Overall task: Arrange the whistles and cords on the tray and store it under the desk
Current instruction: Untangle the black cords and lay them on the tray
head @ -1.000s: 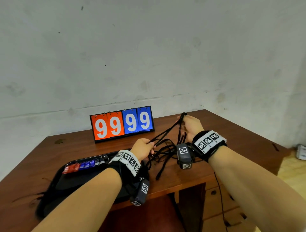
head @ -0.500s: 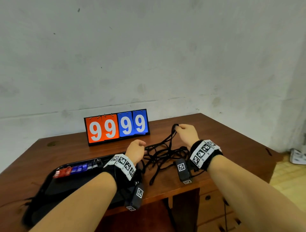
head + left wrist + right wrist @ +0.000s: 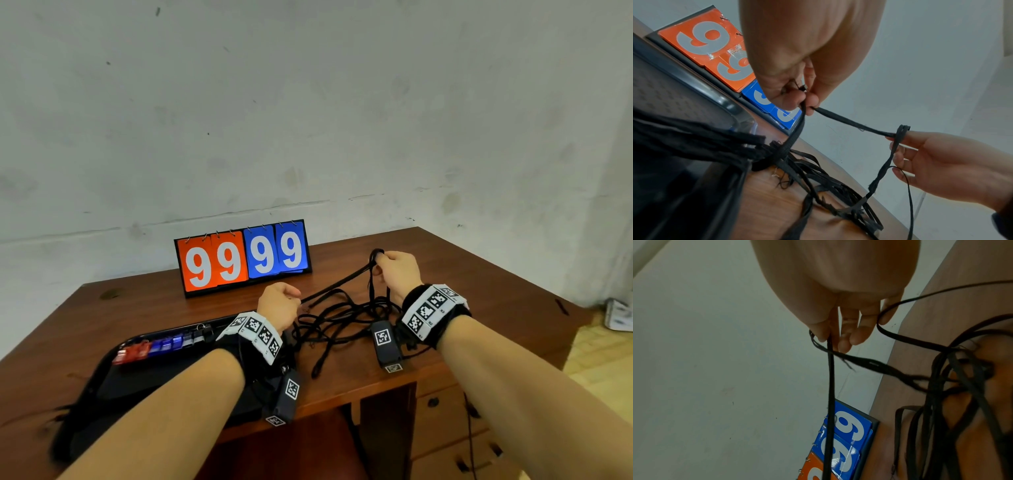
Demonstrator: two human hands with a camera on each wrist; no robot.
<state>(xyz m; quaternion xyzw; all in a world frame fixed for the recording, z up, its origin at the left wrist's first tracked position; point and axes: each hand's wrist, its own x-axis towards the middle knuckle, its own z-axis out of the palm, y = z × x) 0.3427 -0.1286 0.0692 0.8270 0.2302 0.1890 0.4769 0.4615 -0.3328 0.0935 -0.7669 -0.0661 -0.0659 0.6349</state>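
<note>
A tangle of black cords (image 3: 337,317) lies on the brown desk between my hands. My left hand (image 3: 279,306) pinches one cord end (image 3: 803,99) between thumb and fingers. My right hand (image 3: 397,270) holds the same cord's loop (image 3: 376,255) raised above the desk, the strand stretched taut between both hands (image 3: 855,125). The loop hangs over the right fingers (image 3: 830,340). Red, blue and dark whistles (image 3: 161,344) stand in a row along the far edge of the black tray (image 3: 102,370) at the left.
An orange and blue flip scoreboard (image 3: 243,258) reading 9999 stands at the back of the desk (image 3: 479,274) against the white wall. Drawers (image 3: 445,421) sit under the desk's right side. The desk's front edge runs just below the tray.
My right hand dropped with the cord loop half a second ago and has since lifted it a little again, pulling the strand taut. My left hand keeps its pinch near the tray.
</note>
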